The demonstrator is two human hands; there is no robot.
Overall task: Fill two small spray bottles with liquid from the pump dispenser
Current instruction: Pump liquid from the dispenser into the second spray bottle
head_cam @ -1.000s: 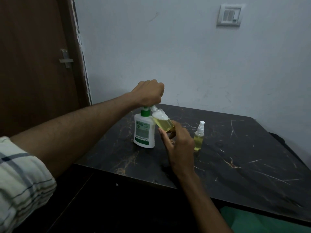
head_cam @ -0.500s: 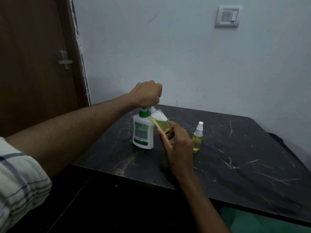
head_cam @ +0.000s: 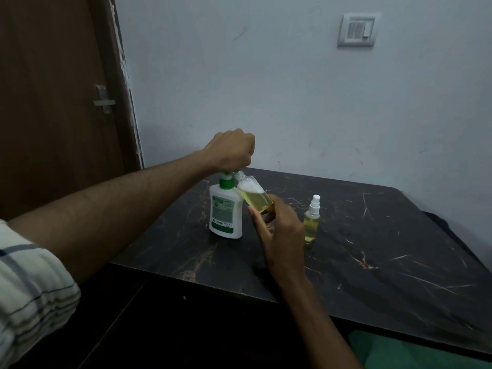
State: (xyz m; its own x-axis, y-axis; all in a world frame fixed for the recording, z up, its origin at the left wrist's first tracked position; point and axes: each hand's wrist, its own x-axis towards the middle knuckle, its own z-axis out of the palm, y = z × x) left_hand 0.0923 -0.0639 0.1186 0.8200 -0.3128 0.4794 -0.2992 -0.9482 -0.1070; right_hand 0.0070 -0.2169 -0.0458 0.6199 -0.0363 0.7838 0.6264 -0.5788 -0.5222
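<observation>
A white pump dispenser (head_cam: 225, 212) with a green collar stands upright on the dark table (head_cam: 372, 262). My left hand (head_cam: 232, 150) is closed into a fist over the pump head, which it hides. My right hand (head_cam: 279, 230) holds a small clear spray bottle (head_cam: 254, 194) without its cap, tilted with its open neck up under the pump's spout. That bottle is partly filled with yellow liquid, with foam above it. A second small spray bottle (head_cam: 311, 219), capped in white and holding yellow liquid, stands upright to the right.
A pale wall runs close behind the table, with a switch plate (head_cam: 356, 30) high up. A brown door (head_cam: 53, 102) with a latch stands at the left. Something green (head_cam: 415, 352) lies below the table's front edge at bottom right.
My left fist has stayed on the pump head and my right hand has kept the tilted bottle at the spout. The view shifted slightly.
</observation>
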